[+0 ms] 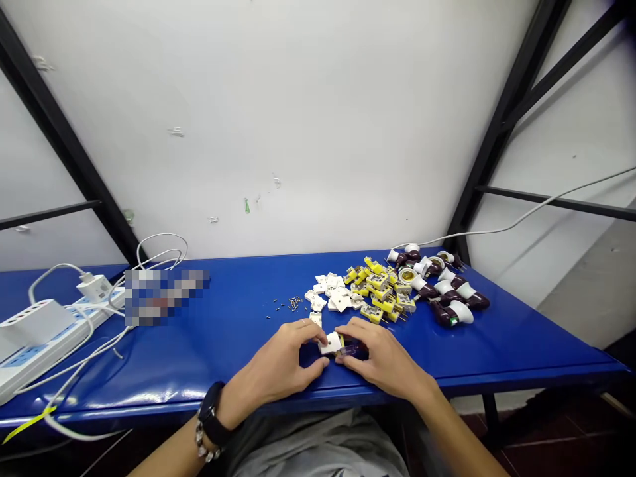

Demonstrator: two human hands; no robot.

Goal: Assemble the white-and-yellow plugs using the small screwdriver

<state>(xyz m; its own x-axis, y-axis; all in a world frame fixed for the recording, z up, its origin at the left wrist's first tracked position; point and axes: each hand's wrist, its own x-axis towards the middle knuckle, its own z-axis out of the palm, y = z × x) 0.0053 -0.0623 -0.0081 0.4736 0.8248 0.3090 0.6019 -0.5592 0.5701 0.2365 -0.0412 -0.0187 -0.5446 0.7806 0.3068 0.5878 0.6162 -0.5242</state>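
Note:
Close to the table's front edge, my left hand [285,358] pinches a white plug cover [330,343] between thumb and fingers. My right hand [380,354] meets it from the other side, its fingers curled around a dark purple, see-through handle [352,350] that looks like a screwdriver's. A bit of yellow shows between the hands beside the cover; the fingers hide the rest. Just beyond lie loose white plug covers [339,298] and a heap of yellow plug bodies with metal prongs [378,288]. Several small screws [294,304] are scattered to the left of the covers.
Dark purple and white lamp sockets [450,291] are piled at the right of the blue table [199,358]. On the left lie white power strips [44,341] with tangled white cables [94,324]. Black metal frame posts [501,126] flank the white back wall [308,119].

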